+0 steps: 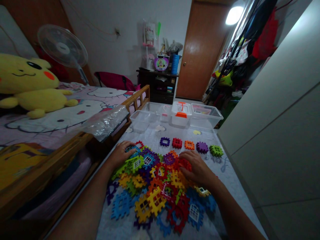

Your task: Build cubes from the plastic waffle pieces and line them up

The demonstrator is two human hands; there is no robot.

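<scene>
A heap of colourful plastic interlocking building tiles (156, 199) lies spread before me on the cloth-covered table. Against the heap's far left edge rests my left hand (122, 154), open, its fingers lying over a blue tile (136, 152). My right hand (196, 165) is on the heap's right side with thumb and fingers apart, touching a red tile (184, 163). Beyond the heap, small stacks stand in a row: purple (165, 141), red (177, 143), orange (189, 145), violet (202, 147) and green (216, 151). Some heap tiles carry white window grids.
Clear plastic boxes (140, 120) stand at the table's far end, beside a lidded box with orange latches (181, 115). To the left is a bed with a wooden rail (135, 98), a plastic bag (106, 123) and a yellow plush toy (37, 96). A white cabinet (277, 110) borders the right.
</scene>
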